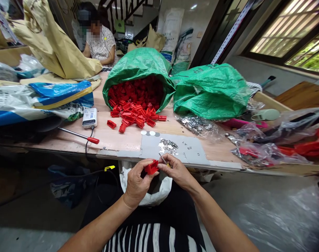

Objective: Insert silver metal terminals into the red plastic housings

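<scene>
My left hand (137, 182) is closed round a small red plastic housing (151, 167), gripped between thumb and fingers above the open white sack (159, 194). Close beside it, my right hand (178, 172) pinches a thin metal-tipped tool (162, 158) with a bit of yellow handle showing, probably a small screwdriver. Its tip points up and left. Right-hand fingertips meet or nearly touch the housing's right side. Just beyond the hands, a pile of tiny shiny metal pieces (168, 146) lies on a grey mat (195, 147).
A green sack (141, 59) spills red housings (134, 113) onto the table. Another green bag (212, 91) stands to its right, near plastic-bagged metal parts (198, 125). A power bank (90, 117) and a red-tipped rod (93, 140) lie left. A person (101, 45) sits across the table.
</scene>
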`<state>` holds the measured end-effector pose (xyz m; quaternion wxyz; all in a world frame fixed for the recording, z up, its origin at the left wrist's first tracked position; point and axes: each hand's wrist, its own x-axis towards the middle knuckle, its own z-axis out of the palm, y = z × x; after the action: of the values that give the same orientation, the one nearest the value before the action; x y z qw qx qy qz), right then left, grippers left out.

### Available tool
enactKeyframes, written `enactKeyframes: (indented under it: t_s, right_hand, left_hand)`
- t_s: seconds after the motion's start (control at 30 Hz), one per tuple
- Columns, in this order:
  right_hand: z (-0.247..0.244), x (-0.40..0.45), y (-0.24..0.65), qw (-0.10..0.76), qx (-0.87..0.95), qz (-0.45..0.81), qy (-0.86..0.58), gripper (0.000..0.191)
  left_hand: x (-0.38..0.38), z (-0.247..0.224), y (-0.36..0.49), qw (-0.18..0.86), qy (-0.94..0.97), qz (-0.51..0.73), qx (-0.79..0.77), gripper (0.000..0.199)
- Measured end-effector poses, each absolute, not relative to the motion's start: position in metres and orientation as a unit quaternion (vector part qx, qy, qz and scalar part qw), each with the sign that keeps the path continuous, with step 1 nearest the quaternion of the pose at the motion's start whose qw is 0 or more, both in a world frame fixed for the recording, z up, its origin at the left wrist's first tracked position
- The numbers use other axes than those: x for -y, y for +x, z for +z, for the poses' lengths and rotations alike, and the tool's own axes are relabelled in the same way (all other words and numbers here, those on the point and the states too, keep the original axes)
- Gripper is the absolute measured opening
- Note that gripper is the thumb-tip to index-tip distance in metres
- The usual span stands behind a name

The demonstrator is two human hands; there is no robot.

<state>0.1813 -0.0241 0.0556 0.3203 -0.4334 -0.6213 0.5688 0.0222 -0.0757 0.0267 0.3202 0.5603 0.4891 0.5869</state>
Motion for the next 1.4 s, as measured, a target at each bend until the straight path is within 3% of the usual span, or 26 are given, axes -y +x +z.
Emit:
enactKeyframes:
  t_s: [0.27,0.53,0.63,0.73,0.87,1.2,1.4]
  right_hand:
    - [0.053,0.023,0.184,0.307,0.569,0.637,-0.419,0.035]
    - [0.045,0.023,0.181,0.273,0.558,0.661,-0.421,0.035]
    - [0.040,0.010,0.191,0.273,0.620,0.572,-0.463,0.032]
    - [0.036,-0.008,0.205,0.287,0.693,0.381,-0.541,0.020]
    - [0.034,-0.026,0.215,0.234,0.756,0.203,-0.576,0.010]
    - [0.027,-0.044,0.202,0.134,0.795,0.125,-0.579,0.011]
    - [0.029,-0.047,0.204,0.148,0.794,0.127,-0.576,0.003]
  left_hand:
    - [0.073,0.017,0.024,0.282,0.595,0.583,-0.476,0.030]
    - [0.073,0.016,0.021,0.447,0.493,0.574,-0.478,0.028]
    - [0.072,0.016,0.020,0.500,0.437,0.585,-0.465,0.028]
    - [0.071,0.014,0.019,0.527,0.408,0.588,-0.459,0.028]
    - [0.072,0.013,0.018,0.542,0.396,0.584,-0.456,0.029]
    - [0.071,0.009,0.017,0.550,0.393,0.577,-0.458,0.028]
    - [0.071,0.007,0.016,0.552,0.387,0.580,-0.457,0.028]
